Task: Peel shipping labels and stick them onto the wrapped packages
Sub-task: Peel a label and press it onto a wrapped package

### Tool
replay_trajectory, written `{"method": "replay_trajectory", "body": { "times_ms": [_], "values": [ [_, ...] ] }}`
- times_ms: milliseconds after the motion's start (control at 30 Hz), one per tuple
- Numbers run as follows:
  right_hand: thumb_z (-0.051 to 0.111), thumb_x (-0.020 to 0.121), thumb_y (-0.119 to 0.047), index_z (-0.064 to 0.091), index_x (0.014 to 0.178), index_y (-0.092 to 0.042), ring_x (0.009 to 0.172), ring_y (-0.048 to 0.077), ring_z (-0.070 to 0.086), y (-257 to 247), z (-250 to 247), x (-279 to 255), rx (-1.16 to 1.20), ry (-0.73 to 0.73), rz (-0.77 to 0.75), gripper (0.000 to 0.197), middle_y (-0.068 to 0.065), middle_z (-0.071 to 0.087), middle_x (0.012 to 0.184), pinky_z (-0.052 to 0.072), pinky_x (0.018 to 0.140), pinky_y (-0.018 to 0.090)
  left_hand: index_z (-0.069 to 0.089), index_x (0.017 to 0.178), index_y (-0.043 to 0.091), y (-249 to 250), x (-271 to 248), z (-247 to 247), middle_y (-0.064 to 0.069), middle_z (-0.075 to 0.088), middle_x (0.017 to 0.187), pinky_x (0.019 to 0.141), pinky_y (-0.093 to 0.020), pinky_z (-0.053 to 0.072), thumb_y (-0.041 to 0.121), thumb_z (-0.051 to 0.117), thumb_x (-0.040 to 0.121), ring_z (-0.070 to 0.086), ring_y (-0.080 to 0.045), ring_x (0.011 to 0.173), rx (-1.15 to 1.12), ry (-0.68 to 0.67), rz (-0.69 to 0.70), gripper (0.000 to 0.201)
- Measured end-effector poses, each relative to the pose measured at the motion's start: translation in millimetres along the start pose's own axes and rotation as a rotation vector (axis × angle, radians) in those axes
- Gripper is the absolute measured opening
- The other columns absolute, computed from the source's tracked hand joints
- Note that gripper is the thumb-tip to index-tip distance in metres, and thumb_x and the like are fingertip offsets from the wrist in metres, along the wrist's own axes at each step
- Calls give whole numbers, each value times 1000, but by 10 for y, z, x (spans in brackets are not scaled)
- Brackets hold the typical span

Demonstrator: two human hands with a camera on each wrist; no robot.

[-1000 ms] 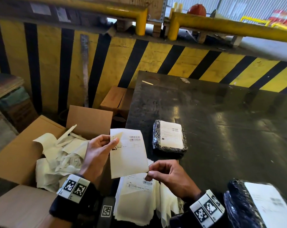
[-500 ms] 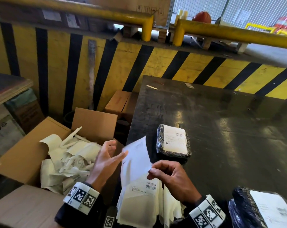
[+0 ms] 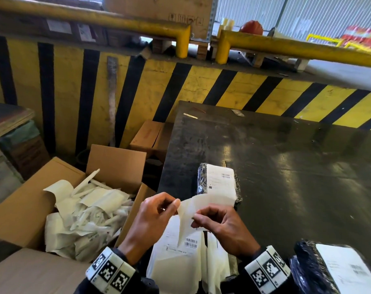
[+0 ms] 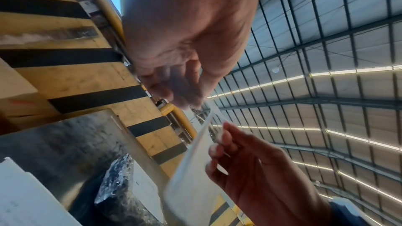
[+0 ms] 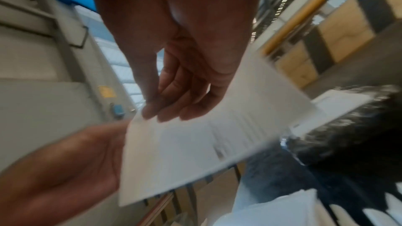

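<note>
A white shipping label sheet (image 3: 198, 209) hangs between both hands above the table's near-left corner. My left hand (image 3: 176, 206) pinches its top corner, and my right hand (image 3: 194, 219) pinches the same sheet just beside it. The left wrist view shows the sheet (image 4: 191, 178) edge-on between the left fingertips (image 4: 185, 102) and the right fingers (image 4: 222, 142). In the blurred right wrist view the sheet (image 5: 195, 143) lies under the right fingertips (image 5: 165, 112). Below the hands is a stack of labels (image 3: 176, 264). A black wrapped package (image 3: 219, 183) bearing a label lies on the dark table (image 3: 286, 166).
An open cardboard box (image 3: 116, 162) at the left holds several loose backing papers (image 3: 86, 211). Another wrapped, labelled package (image 3: 333, 270) sits at the bottom right. A yellow-and-black striped wall (image 3: 137, 92) with yellow rails (image 3: 286, 45) runs behind the table. A small brown box (image 3: 146, 134) stands beside the table.
The sheet, held upright and facing me a second ago, has tipped over. My left hand moved from its left edge to the top corner, close to the right hand.
</note>
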State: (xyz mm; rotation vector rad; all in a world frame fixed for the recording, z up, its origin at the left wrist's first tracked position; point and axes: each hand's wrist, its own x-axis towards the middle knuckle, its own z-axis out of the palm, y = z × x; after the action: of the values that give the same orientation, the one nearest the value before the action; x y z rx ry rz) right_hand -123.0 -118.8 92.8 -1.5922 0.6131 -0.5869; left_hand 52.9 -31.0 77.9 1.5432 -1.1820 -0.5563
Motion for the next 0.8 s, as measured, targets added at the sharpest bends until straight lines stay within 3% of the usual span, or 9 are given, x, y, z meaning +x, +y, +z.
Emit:
{"method": "replay_trajectory", "body": {
  "times_ms": [100, 233, 333, 433, 500, 567, 667, 800],
  "values": [
    [65, 85, -4, 70, 80, 3, 70, 17, 65, 10, -211, -80, 9, -8, 53, 9, 12, 72, 74, 51, 69, 26, 65, 80, 16, -149, 101, -122, -2, 67, 72, 60, -30, 54, 23, 58, 92, 64, -12, 68, 6, 42, -94, 16],
    [63, 84, 1, 71, 83, 5, 72, 16, 66, -62, -519, -225, -29, -64, 92, 9, 12, 72, 76, 51, 70, 21, 62, 82, 13, -333, 212, -261, -3, 65, 73, 56, -22, 51, 21, 55, 94, 61, -11, 66, 106, 53, -110, 16],
    [66, 82, -7, 73, 85, 2, 77, 18, 66, -116, -729, -333, -120, -97, 98, 11, 17, 72, 81, 51, 74, 23, 61, 83, 7, -523, 282, -348, -5, 62, 73, 50, -16, 42, 18, 54, 95, 55, -11, 63, 197, 72, -112, 17],
    [67, 80, -13, 75, 80, -2, 76, 13, 65, -167, -890, -423, -161, -105, 104, 13, 12, 73, 78, 49, 74, 19, 61, 85, 2, -744, 355, -456, -10, 62, 74, 50, -23, 40, 18, 53, 95, 56, -18, 65, 290, 127, -195, 20],
    [65, 78, -11, 75, 76, -3, 74, 12, 65, -199, -966, -490, -126, -12, 68, 13, 9, 72, 74, 49, 71, 18, 61, 84, 0, -871, 389, -517, -16, 63, 75, 52, -29, 39, 19, 52, 95, 57, -25, 68, 328, 202, -288, 23],
    [63, 76, -8, 74, 73, -4, 71, 14, 65, -226, -1046, -550, -47, 152, -6, 13, 11, 72, 72, 50, 69, 18, 60, 84, 0, -922, 383, -546, -17, 62, 76, 51, -28, 38, 18, 51, 95, 57, -28, 68, 341, 275, -334, 23],
    [63, 76, -8, 73, 73, -5, 69, 15, 65, -273, -1109, -593, -18, 237, -48, 12, 13, 72, 73, 51, 68, 18, 59, 84, 4, -824, 331, -530, -11, 59, 72, 50, -27, 40, 17, 51, 96, 57, -27, 68, 223, 265, -271, 19],
    [65, 80, -6, 72, 76, -3, 70, 10, 64, -137, -1000, -489, -148, 71, 52, 9, 9, 72, 74, 48, 68, 15, 60, 90, 7, -527, 273, -397, -16, 64, 80, 63, -43, 52, 20, 53, 94, 62, -28, 73, 26, 138, -144, 16]
  ]
}}
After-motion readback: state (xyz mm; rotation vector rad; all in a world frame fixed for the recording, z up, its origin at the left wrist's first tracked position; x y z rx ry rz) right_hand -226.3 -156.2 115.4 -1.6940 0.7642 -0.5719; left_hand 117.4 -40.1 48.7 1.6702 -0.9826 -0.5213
